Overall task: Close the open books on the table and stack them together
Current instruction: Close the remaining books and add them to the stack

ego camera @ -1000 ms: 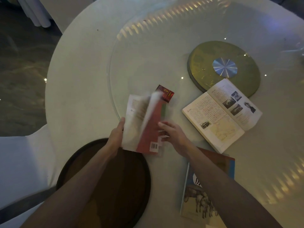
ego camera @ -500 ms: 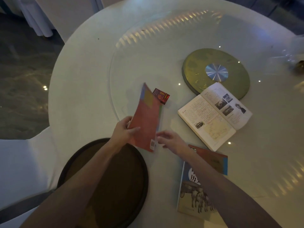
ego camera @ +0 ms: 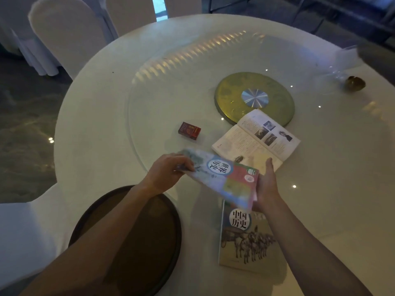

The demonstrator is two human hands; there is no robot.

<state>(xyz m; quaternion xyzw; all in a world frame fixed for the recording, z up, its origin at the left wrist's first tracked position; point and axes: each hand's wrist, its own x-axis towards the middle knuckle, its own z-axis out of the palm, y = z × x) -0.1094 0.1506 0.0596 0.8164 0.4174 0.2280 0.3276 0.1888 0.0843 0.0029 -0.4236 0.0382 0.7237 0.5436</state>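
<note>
I hold a closed book with a pale blue, red and green cover [ego camera: 226, 178] in the air above the table, cover up. My left hand [ego camera: 168, 169] grips its left end and my right hand [ego camera: 266, 184] holds its right end from below. Under its near edge lies a second closed book with horses on the cover [ego camera: 248, 240], flat on the white round table [ego camera: 96, 129]. Beyond my right hand an open book [ego camera: 256, 139] lies face up with photos on its right page.
A small red box [ego camera: 189, 130] sits on the glass turntable left of the open book. A round gold disc [ego camera: 254, 98] lies behind the open book. A dark round tray [ego camera: 132, 238] rests at the near table edge under my left arm. White-covered chairs stand at the far left.
The book I held upright with its red back showing is now closed, turned cover up and carried right, over the horse-cover book. My right hand now holds its end.
</note>
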